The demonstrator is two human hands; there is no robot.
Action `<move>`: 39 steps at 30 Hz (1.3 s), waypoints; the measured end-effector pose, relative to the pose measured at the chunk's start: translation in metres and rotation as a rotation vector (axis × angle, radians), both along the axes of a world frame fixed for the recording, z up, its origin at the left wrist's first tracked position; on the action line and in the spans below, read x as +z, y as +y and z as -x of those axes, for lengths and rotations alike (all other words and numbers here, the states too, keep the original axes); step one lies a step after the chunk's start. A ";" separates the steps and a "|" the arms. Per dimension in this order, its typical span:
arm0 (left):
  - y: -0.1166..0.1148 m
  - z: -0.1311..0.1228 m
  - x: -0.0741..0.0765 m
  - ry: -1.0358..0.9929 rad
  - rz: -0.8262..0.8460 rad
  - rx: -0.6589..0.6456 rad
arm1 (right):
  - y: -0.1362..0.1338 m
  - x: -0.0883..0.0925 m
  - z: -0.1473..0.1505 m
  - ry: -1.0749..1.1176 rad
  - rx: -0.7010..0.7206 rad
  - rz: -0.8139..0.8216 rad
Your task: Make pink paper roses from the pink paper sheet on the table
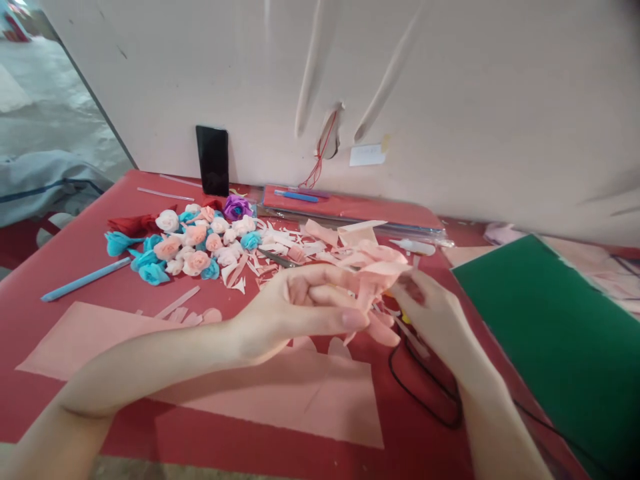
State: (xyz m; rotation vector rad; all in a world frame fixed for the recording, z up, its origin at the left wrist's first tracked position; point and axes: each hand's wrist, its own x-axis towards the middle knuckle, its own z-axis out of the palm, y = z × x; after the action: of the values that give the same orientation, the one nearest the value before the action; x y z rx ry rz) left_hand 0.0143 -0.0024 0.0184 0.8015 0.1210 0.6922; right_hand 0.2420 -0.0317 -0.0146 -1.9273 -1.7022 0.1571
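Note:
My left hand (310,307) pinches a half-formed pink paper flower (377,270), its petals curling loosely above the fingers. Close by on the flower's right side is my right hand (440,313), fingers bent inward and partly hidden, so what they grip cannot be made out. A small yellow part (405,319) and a black cord (425,400) show below and between the hands. Under my left forearm lies a pink paper sheet (310,407) with rounded petal shapes along its upper edge. Scissors (277,258) rest partly behind my left hand among paper scraps (290,243).
Finished paper flowers (195,243) in pink, white and blue are heaped at left, beside a blue stick (85,280). A black phone (213,160) leans on the wall panel (450,100). A green board (555,347) covers the right side; a white tube (413,247) lies behind my right hand.

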 end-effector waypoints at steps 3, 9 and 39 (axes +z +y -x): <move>0.000 -0.001 -0.001 0.064 -0.087 0.063 | -0.030 0.028 0.035 0.105 0.183 -0.007; -0.001 -0.004 -0.001 0.225 -0.188 0.241 | -0.053 0.046 0.084 0.287 0.399 -0.092; 0.013 -0.001 0.001 0.280 -0.446 0.557 | -0.038 0.037 0.094 1.008 0.196 0.052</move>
State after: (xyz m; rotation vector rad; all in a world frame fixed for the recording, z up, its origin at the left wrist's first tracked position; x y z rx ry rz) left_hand 0.0157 0.0105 0.0192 1.3143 0.4678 1.1517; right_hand 0.1485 -0.0697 0.0224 -1.3035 -1.1575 1.0500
